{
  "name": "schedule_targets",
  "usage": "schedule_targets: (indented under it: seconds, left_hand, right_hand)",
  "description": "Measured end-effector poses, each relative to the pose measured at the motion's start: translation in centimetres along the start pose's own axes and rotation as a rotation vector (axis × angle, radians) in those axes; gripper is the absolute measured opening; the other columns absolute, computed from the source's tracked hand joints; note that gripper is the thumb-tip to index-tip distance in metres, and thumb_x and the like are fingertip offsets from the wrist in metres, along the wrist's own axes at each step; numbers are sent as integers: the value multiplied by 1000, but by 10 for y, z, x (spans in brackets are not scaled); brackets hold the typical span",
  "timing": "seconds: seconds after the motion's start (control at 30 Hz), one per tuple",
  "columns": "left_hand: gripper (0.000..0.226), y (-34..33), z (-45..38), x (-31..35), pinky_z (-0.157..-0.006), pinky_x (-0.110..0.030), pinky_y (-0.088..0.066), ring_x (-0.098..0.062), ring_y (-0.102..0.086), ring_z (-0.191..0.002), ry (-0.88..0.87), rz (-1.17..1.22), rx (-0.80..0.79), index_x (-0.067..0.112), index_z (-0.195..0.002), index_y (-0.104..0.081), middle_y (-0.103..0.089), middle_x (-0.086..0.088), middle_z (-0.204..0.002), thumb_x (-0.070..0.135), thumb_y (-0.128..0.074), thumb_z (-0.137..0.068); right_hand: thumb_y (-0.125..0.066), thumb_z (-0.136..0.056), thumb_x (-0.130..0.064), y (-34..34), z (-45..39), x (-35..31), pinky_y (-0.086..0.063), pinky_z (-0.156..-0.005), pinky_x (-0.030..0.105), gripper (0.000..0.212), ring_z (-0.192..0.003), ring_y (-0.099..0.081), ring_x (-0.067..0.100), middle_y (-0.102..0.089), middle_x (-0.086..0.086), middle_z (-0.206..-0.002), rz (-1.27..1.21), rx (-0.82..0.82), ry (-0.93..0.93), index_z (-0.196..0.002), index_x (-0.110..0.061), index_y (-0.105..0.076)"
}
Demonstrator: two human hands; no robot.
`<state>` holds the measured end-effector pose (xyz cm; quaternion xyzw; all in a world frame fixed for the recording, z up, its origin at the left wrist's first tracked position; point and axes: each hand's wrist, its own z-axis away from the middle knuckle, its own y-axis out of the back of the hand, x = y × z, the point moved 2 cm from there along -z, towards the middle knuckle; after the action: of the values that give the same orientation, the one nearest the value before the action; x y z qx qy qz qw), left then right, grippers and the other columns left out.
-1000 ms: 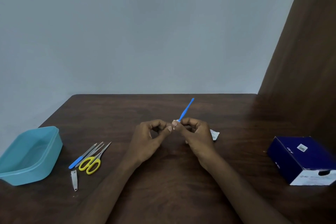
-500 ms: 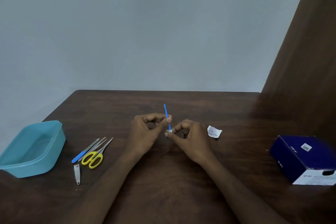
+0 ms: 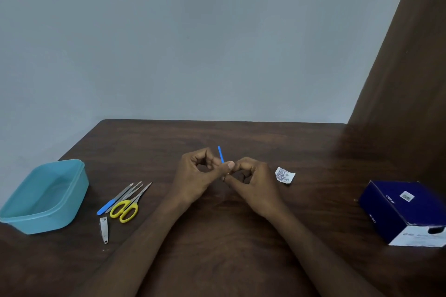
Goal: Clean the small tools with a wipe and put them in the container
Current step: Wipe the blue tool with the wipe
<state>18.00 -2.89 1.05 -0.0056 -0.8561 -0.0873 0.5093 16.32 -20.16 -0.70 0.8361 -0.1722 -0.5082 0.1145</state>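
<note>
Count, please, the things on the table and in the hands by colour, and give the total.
Blue: 4 - thin blue stick tool held by the left hand and right hand; blue-handled metal file; light blue plastic container; dark blue cardboard box
Yellow: 1 - yellow-handled scissors
Silver: 2 - plain metal file; metal nail clipper
White: 1 - torn white wipe packet
Total: 8

Single head-worn view, wide-angle, looks forward and down across the table (image 3: pixel 217 260) toward the wall (image 3: pixel 193 43); forearms enter from the bottom edge, close.
</note>
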Motion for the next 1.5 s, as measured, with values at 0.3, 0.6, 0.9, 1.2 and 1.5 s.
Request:
schedule_targets:
  seconds: [0.3,0.6,0.9,1.2,1.5]
  left_hand:
    - [15,0,1,-2,-92,-38,-54,-39,-72,-105,92,27,-106,25,-88,-84,-82,-6,-105,21,-75,-99]
    - [36,-3,5,3,-71,-26,-48,-6,-70,-95,168,-70,-248,21,-109,-84,-83,8,-109,37,-53,-111]
    - [18,-3,2,1,-81,-30,-57,-18,-75,-82,37,-91,-173,27,-81,-82,-80,-4,-83,20,-79,-98]
    - [16,-4,2,-11,-70,-37,-59,-18,-75,-74,98,-214,-216,34,-78,-82,-83,6,-87,27,-86,-92]
    - [16,4,-1,-11,-79,-32,-57,-8,-67,-79,64,-159,32,29,-84,-80,-79,4,-85,22,-79,-98]
  right_hand:
    - [-85,-84,-29,3,-1,0,-47,-64,29,13,-65,-65,8,-76,-3,-76,-187,-26,-170,-79,-18,-80]
    - [-79,-92,-35,10,1,-15,-35,-56,21,12,-65,-59,0,-72,-10,-76,-612,115,-386,-95,-24,-83]
    - [-79,-93,-33,12,1,-16,-37,-62,25,14,-61,-58,-7,-73,-17,-78,-601,127,-428,-98,-21,-81]
    - [-81,-90,-27,31,-10,0,-26,-46,17,8,-59,-40,2,-74,-13,-83,-782,402,-486,-92,-19,-81]
    - [-85,-88,-33,27,-9,7,-27,-44,21,16,-55,-38,6,-50,7,-77,-602,339,-416,-81,-20,-81]
